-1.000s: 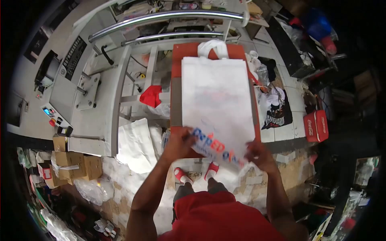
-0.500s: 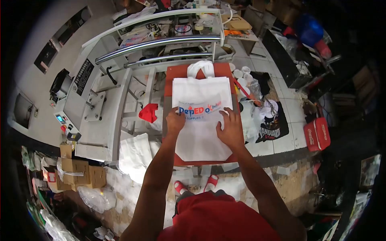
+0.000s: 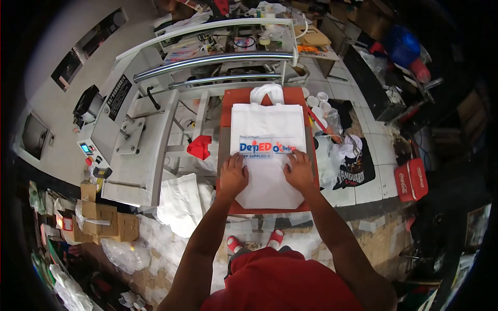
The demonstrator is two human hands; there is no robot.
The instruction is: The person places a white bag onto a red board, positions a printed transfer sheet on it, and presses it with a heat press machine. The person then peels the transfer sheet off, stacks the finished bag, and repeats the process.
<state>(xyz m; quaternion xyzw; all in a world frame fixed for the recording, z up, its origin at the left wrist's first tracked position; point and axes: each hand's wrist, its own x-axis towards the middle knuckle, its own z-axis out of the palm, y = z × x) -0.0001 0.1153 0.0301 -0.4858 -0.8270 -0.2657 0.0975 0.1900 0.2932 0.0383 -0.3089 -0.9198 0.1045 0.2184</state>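
Observation:
A white tote bag (image 3: 268, 124) with looped handles lies flat on the red pad (image 3: 226, 106) of a heat press. A printed transfer sheet (image 3: 265, 147) with blue and red lettering rests across the bag's middle. My left hand (image 3: 233, 175) lies flat on the bag just below the sheet's left end, fingers spread. My right hand (image 3: 299, 169) presses flat at the sheet's right end, fingertips touching it. Neither hand grips anything.
The press's chrome handle bars (image 3: 212, 57) and raised upper plate sit beyond the pad. A control box (image 3: 91, 155) stands at the left, a red cloth (image 3: 199, 147) beside the pad. More white bags (image 3: 181, 199) and cardboard boxes (image 3: 104, 220) lie lower left, a red cooler (image 3: 412, 180) right.
One second ago both hands held the printed sheet at the pad's near edge. They carried it onto the bag, laid it flat, and now rest just below it.

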